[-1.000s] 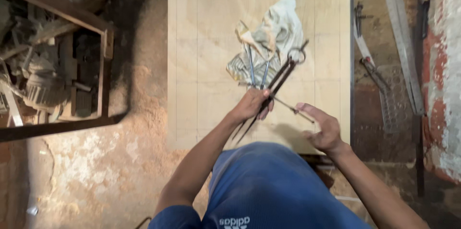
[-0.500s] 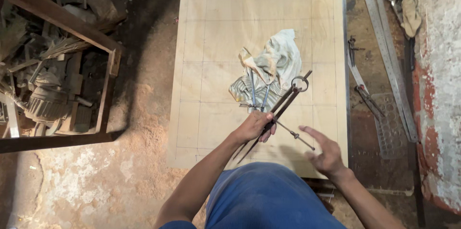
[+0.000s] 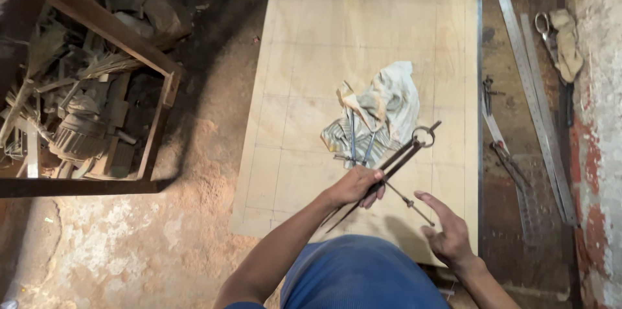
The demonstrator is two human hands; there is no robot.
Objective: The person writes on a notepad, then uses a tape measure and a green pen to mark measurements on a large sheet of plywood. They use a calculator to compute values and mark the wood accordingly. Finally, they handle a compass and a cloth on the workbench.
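Head view, looking straight down. A pale wooden board [image 3: 363, 43] with faint pencil grid lines lies flat on the dusty floor [image 3: 194, 218], taking up the middle of the frame. Left hand [image 3: 355, 186] is curled around the legs of a large metal divider [image 3: 392, 165], fingers wrapped over the dark shafts near their midpoint; the tool lies slanted, its ring-shaped spring head up and to the right, its pointed tips down and to the left over the board's near part. A thin cross rod runs from the legs toward the lower right, ending near the right hand [image 3: 447, 234]. Right hand hovers open just past that rod, fingers spread and slightly bent, holding nothing; whether a fingertip touches the rod I cannot tell. Just above the left hand sits a crumpled whitish cloth [image 3: 385, 98] on the board, with several slim metal tools [image 3: 359, 144] lying partly under its lower edge. The person's blue garment [image 3: 359, 280] fills the bottom centre. To the right of the board, on dark ground, lie a long steel ruler [image 3: 531, 89], a smaller compass-like tool [image 3: 489, 89], and a pair of scissors [image 3: 543, 24] beside a rag by the pale wall. At left, a rough wooden frame [image 3: 162, 114] holds scrap wood and a ribbed motor housing [image 3: 78, 137].
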